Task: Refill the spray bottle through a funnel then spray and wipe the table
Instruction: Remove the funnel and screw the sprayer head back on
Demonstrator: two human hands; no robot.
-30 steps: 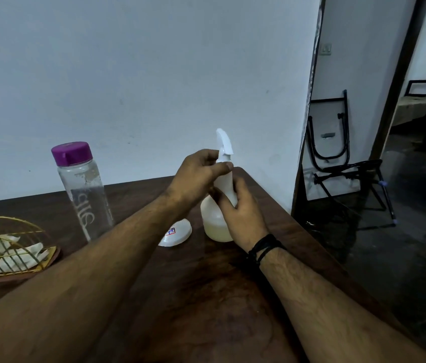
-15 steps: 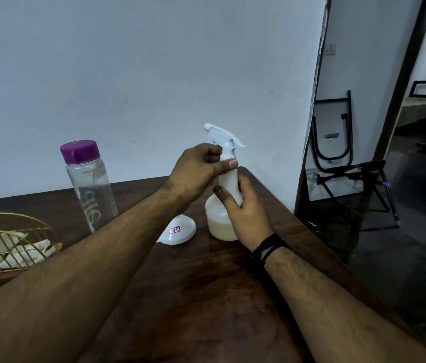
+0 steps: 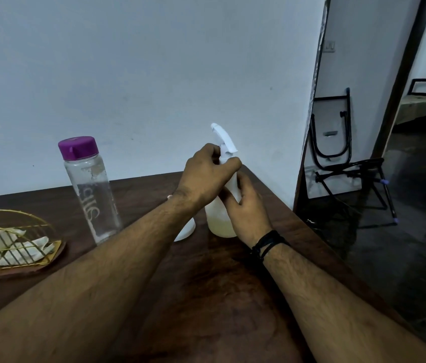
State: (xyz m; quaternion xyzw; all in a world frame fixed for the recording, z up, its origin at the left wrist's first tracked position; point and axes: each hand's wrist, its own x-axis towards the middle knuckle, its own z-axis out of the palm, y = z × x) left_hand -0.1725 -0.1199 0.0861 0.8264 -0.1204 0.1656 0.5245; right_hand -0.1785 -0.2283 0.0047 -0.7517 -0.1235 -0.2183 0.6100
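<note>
1. Spray bottle: white translucent plastic, round-bellied, upright on the dark wooden table near its far right corner; pale yellowish liquid fills only the lowest part of the body.
2. White trigger head seated on the narrow neck, nozzle end angled up and away toward the wall.
3. Left hand reaches in from the lower left, forearm running diagonally across the table, fingers and thumb closed around the neck collar just under the trigger head.
4. Right hand comes in from the lower right, wrapped around the right side of the bottle's neck and shoulder, holding it upright; black cords circle that wrist.
5. Bottle thus clasped between both hands, left above, right below and slightly nearer the camera; base resting on the tabletop.
6. White funnel lies on the table just left of the bottle, mostly hidden behind the left forearm.
7. Clear water bottle with a purple cap stands upright further left, apart from the hands; appears nearly empty.
8. Gold wire holder with crumpled white tissue sits on a brown tray at the table's left edge.
9. Folded black metal frame leans against the wall beyond the doorway on the right.
</note>
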